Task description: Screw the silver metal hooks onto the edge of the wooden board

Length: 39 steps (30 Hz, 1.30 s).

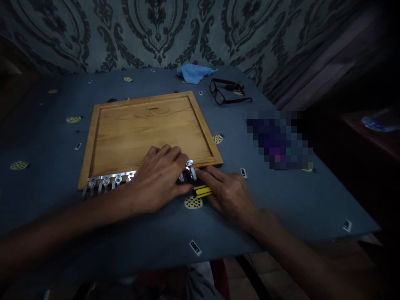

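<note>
A shallow wooden tray [146,125] lies on a blue patterned tablecloth [281,200]. Along its near edge runs a row of several shiny metal tools [108,181]. My left hand [161,179] lies over the right part of that row, fingers curled down on the tools. My right hand [226,191] rests just right of it, fingers stretched toward the metal pieces [190,170] and lying on a black and yellow holder [202,191]. What sits under my left palm is hidden.
Dark-rimmed glasses [226,91] and a crumpled blue cloth [193,73] lie at the far side of the table. A blurred dark object [278,139] sits to the right. The table's near edge [218,254] is close to me; a patterned wall stands behind.
</note>
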Motion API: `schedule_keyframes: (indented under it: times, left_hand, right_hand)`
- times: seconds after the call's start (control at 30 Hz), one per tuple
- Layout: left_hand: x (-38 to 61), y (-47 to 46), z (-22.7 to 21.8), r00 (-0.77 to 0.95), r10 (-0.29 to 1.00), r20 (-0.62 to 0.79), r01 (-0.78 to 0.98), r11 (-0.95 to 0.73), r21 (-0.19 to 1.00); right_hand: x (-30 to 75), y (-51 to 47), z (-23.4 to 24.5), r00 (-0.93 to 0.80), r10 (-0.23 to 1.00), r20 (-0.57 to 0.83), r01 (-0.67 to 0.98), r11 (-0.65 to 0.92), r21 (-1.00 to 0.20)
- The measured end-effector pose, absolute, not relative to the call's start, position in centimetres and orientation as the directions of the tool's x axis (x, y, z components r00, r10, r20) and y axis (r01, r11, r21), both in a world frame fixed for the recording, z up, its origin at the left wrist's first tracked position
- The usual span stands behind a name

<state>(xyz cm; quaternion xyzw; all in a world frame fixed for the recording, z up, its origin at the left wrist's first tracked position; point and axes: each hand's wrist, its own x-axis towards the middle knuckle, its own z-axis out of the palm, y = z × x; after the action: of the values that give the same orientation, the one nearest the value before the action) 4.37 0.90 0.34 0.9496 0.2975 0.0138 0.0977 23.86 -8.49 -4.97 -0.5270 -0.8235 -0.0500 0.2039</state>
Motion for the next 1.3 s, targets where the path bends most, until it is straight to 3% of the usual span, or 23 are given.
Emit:
schedule_keyframes:
  times: [0.43, 0.5, 0.57, 0.63, 0.7, 0.8, 1.03, 1.3]
  left_hand:
    - [4.7, 0.6, -0.8, 0.78, 0.624, 0.054, 0.592, -0.763, 0.259]
    - [4.8, 0.6, -0.8, 0.776, 0.629, 0.038, 0.599, -0.755, 0.267]
    - [4.8, 0.5, -0.6, 0.775, 0.631, 0.022, 0.604, -0.752, 0.265]
    - [4.7, 0.5, -0.5, 0.777, 0.63, 0.018, 0.604, -0.753, 0.261]
    - [4.7, 0.6, -0.4, 0.777, 0.629, 0.019, 0.603, -0.752, 0.266]
    - [4.7, 0.6, -0.4, 0.774, 0.632, 0.02, 0.605, -0.749, 0.269]
    - [4.8, 0.5, -0.1, 0.78, 0.626, -0.008, 0.607, -0.752, 0.257]
    - [4.9, 0.5, 0.2, 0.776, 0.629, -0.049, 0.618, -0.742, 0.26]
  right_hand:
    - [24.0, -8.6, -5.1, -0.341, 0.867, 0.363, 0.892, 0.42, -0.168]
    - [24.1, -8.7, -4.5, -0.286, 0.866, 0.411, 0.866, 0.417, -0.276]
    - [24.3, -8.7, -3.4, -0.141, 0.875, 0.462, 0.786, 0.383, -0.485]
    - [24.4, -8.4, -1.7, 0.058, 0.876, 0.479, 0.609, 0.349, -0.712]
    - [24.5, -7.8, 0.0, 0.206, 0.851, 0.484, 0.416, 0.372, -0.83]
    - [24.3, -6.6, 1.8, 0.236, 0.822, 0.518, 0.334, 0.432, -0.838]
    - [23.1, -5.1, 0.0, 0.37, 0.822, 0.434, 0.318, 0.326, -0.89]
    - [22.3, -5.4, -1.5, 0.366, 0.763, 0.533, 0.484, 0.333, -0.809]
